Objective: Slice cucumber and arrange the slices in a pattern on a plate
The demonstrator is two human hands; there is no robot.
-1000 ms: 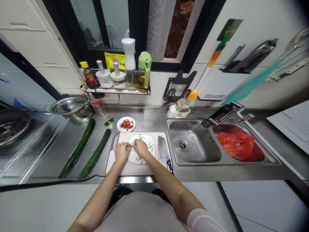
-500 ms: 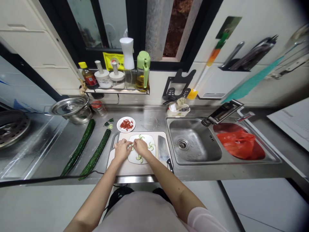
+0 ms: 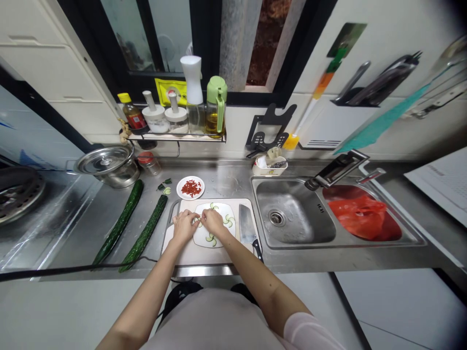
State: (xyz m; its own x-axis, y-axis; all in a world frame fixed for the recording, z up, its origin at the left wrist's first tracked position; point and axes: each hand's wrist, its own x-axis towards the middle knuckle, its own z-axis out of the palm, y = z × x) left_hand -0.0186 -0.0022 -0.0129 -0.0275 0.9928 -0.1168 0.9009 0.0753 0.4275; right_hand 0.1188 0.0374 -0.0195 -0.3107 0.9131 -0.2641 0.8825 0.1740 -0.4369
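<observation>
A white plate [image 3: 219, 240] lies on the cutting board [image 3: 189, 256], with curved green-edged cucumber slices [image 3: 229, 221] in small swirls on it. At the plate's left edge my left hand [image 3: 185, 226] is closed, thumb and fingers pinched near a slice. My right hand [image 3: 212, 222] is closed too, its fingertips almost touching the left ones. What either hand pinches is too small to tell. A cleaver [image 3: 247, 226] lies on the board's right side. Behind the board stands a small white dish of chopped red pieces [image 3: 191, 188].
Two whole cucumbers [image 3: 122, 221] lie left of the board, crossed by a black cable [image 3: 65, 269]. A lidded steel pot [image 3: 109, 165] stands behind them. The sink [image 3: 295, 214] is on the right, with a red bag [image 3: 359, 216] in its second basin.
</observation>
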